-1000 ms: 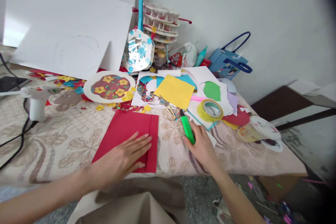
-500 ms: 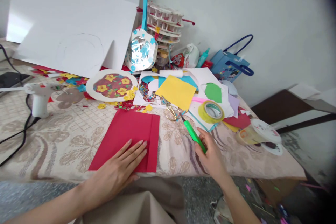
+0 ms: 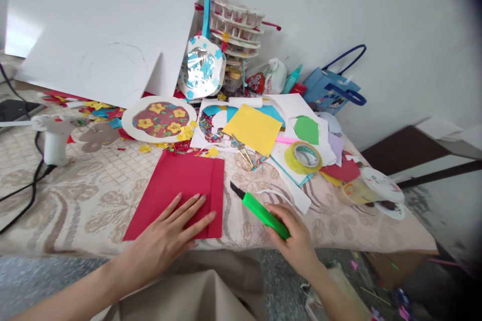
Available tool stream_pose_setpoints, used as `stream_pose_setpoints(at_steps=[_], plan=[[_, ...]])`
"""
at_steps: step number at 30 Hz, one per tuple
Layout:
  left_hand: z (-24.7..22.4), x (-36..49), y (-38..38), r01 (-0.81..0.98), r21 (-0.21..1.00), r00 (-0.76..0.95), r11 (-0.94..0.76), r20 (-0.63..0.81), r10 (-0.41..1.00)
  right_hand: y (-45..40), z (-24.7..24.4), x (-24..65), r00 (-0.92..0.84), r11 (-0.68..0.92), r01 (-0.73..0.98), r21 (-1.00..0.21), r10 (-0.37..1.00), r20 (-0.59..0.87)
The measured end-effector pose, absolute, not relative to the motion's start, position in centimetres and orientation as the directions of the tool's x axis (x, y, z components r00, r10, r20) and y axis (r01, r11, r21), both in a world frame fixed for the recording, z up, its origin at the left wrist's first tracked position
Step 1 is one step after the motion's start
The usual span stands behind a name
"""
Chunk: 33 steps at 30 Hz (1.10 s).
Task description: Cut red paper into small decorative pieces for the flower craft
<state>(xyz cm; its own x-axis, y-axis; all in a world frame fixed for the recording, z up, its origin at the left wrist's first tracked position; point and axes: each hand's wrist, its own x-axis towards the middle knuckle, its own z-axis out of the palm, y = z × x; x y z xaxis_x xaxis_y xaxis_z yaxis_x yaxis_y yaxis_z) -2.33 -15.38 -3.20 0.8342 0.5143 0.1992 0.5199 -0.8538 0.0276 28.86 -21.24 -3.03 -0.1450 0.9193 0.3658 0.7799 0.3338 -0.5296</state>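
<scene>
A red sheet (image 3: 184,175) with a folded strip along its right side lies near the table's front edge. My left hand (image 3: 169,230) rests flat on its lower part, fingers spread. To the right, my right hand (image 3: 291,235) is closed around a green utility knife (image 3: 263,214). The knife's dark blade points up and left, just right of the red sheet and apart from it. Behind the knife are gold-handled scissors (image 3: 246,158), partly beside a yellow sheet (image 3: 253,129).
A white glue gun (image 3: 55,143) with a black cord stands at the left. Yellow-green tape (image 3: 303,157) and a plastic cup (image 3: 356,193) sit at the right. A flowered oval (image 3: 130,125), paper scraps and a blue bag (image 3: 327,90) lie farther back.
My right hand has moved left and slightly down with the knife, bringing the blade nearer the red sheet. The fingers of my left hand have spread. A white paper piece now shows below the tape.
</scene>
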Motion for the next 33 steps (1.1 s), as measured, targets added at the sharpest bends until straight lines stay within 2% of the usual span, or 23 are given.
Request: stream_pose_setpoints(at_steps=[3, 14, 19, 28, 33], plan=[[-3.2, -2.3, -15.5, 0.513, 0.024, 0.837, -0.858, 0.206, 0.507, -21.9, -3.1, 28.5, -0.181, 0.349, 0.804, -0.481, 0.915, 0.362], [-3.4, -2.2, -15.7, 0.523, 0.044, 0.824, -0.851, 0.229, 0.518, -21.4, -3.7, 29.3, -0.112, 0.280, 0.885, -0.373, 0.904, 0.413], [-3.5, -2.3, -15.7, 0.527, 0.000, 0.833, -0.850, 0.201, 0.516, -21.5, -3.8, 29.4, -0.113, 0.274, 0.894, -0.353, 0.903, 0.415], [-3.6, -2.3, -15.7, 0.536, -0.010, 0.820, -0.844, 0.246, 0.518, -21.8, -3.7, 29.4, -0.128, 0.286, 0.903, -0.319, 0.891, 0.435], [-3.7, -2.3, -15.8, 0.547, -0.029, 0.818, -0.837, 0.234, 0.526, -22.7, -3.4, 29.0, -0.212, 0.374, 0.851, -0.368, 0.886, 0.412]])
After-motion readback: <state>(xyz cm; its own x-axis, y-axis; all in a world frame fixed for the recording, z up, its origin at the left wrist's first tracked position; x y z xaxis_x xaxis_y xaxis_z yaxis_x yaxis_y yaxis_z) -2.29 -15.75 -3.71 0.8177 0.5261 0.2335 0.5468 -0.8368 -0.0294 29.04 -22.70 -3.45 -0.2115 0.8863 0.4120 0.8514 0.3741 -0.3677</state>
